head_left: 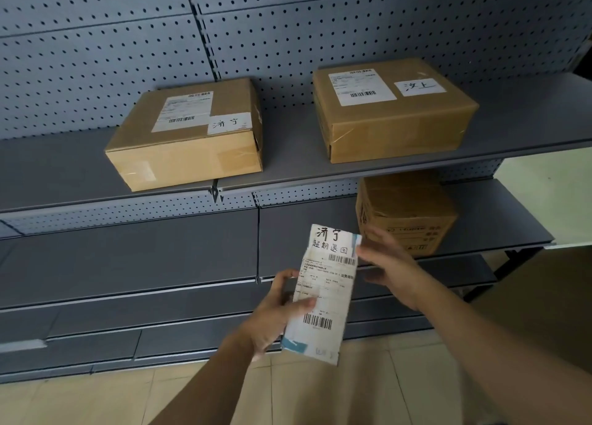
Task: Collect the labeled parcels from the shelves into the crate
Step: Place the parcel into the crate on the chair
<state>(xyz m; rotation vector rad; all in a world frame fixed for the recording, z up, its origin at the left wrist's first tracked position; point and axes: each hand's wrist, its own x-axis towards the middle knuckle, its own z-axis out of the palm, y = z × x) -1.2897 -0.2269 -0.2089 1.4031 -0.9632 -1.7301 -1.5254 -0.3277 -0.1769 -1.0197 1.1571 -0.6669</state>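
Observation:
My left hand (pixel 275 312) grips a flat white parcel (pixel 326 283) with a shipping label, barcodes and handwritten characters at its top, held upright in front of the shelves. My right hand (pixel 389 264) hovers just right of the parcel's upper edge, fingers apart and empty. On the upper shelf (pixel 64 168) lie two brown cardboard boxes with white labels: one at left (pixel 189 142) and one at right (pixel 394 110). A third brown box (pixel 407 210) stands on the lower shelf (pixel 160 258), partly hidden behind my right hand. No crate is in view.
Grey pegboard (pixel 96 56) backs the shelving. More grey shelves step down toward a tiled beige floor (pixel 128 399). The shelf unit ends at the right, where a brown surface (pixel 551 296) shows.

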